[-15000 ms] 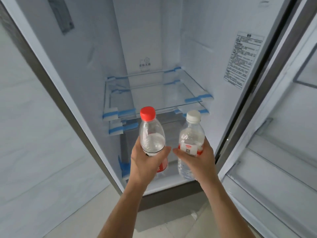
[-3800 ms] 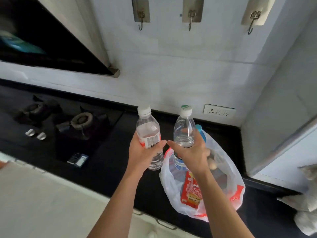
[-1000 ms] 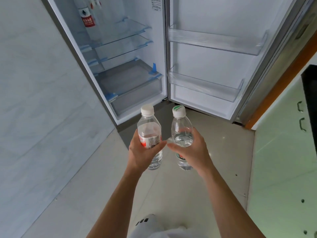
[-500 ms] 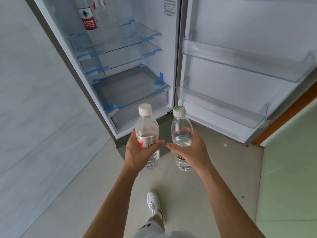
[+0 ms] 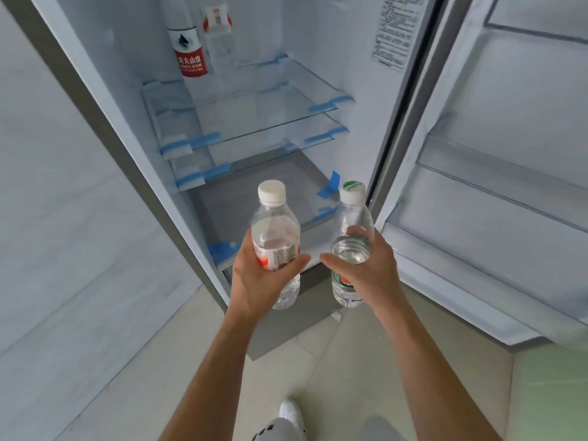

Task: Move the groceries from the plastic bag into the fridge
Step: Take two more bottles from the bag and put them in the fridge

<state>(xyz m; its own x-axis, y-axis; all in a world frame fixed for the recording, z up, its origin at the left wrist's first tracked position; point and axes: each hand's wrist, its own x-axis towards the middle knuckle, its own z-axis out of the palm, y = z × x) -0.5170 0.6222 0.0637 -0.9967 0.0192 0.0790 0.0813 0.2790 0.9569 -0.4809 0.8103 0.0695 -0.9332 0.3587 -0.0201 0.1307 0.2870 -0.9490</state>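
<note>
My left hand grips a clear water bottle with a white cap and a red-and-white label. My right hand grips a second clear bottle with a green-topped white cap. Both bottles are upright, held side by side in front of the open fridge, just before its bottom drawer. On the upper glass shelf stand a red-labelled bottle and a clear bottle at the back left. The plastic bag is out of view.
The fridge door stands open on the right, with clear door bins. A lower glass shelf sits under the upper one, blue tape on the shelf edges. A pale wall runs on the left. My white shoe is on the tiled floor.
I have stepped closer to the fridge, so its interior now fills the view. Both hands keep the same hold on the two bottles.
</note>
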